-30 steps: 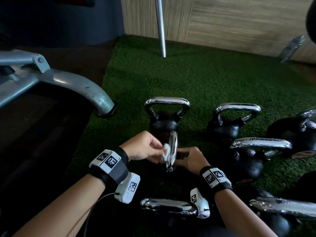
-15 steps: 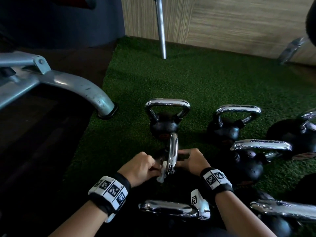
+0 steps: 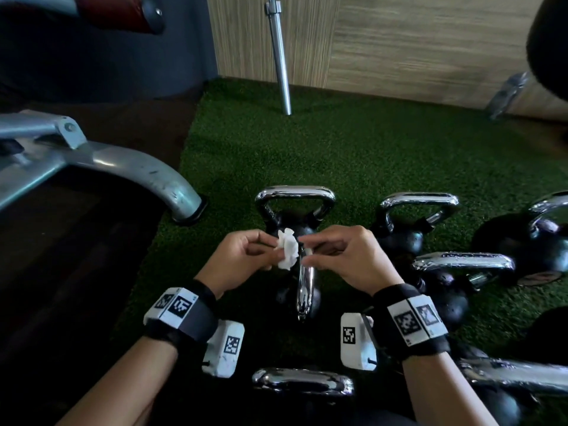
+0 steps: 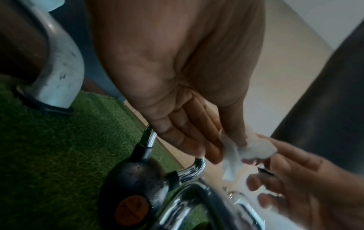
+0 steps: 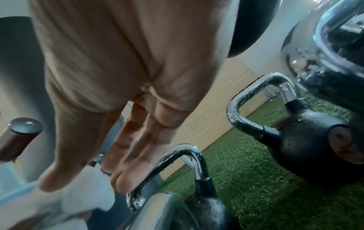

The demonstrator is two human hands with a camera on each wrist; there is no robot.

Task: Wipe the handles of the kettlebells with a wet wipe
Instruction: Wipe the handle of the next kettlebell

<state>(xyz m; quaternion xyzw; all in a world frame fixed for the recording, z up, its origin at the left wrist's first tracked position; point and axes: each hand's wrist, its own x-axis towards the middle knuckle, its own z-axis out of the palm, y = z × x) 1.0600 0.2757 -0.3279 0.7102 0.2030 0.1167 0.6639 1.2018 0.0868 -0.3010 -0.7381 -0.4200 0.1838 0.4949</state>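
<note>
A crumpled white wet wipe [image 3: 287, 249] is held between both hands, just above the chrome handle [image 3: 305, 287] of a black kettlebell seen edge-on below them. My left hand [image 3: 261, 247] pinches the wipe's left side with thumb and fingers. My right hand [image 3: 316, 244] pinches its right edge between thumb and index finger. Neither hand touches the handle. In the left wrist view the wipe [image 4: 254, 149] hangs between the fingertips of both hands. The right wrist view shows the wipe [image 5: 84, 194] under my thumb, blurred.
Several more black kettlebells with chrome handles stand on the green turf [image 3: 353, 155]: one just beyond my hands [image 3: 295, 192], others to the right [image 3: 418, 199] and near my wrists [image 3: 302, 381]. A grey machine leg [image 3: 147, 176] lies left. A steel bar [image 3: 281, 56] leans against the wooden wall.
Both hands have lifted off the kettlebell handle. The right hand let go of the kettlebell and now pinches the wipe together with the left hand above it.
</note>
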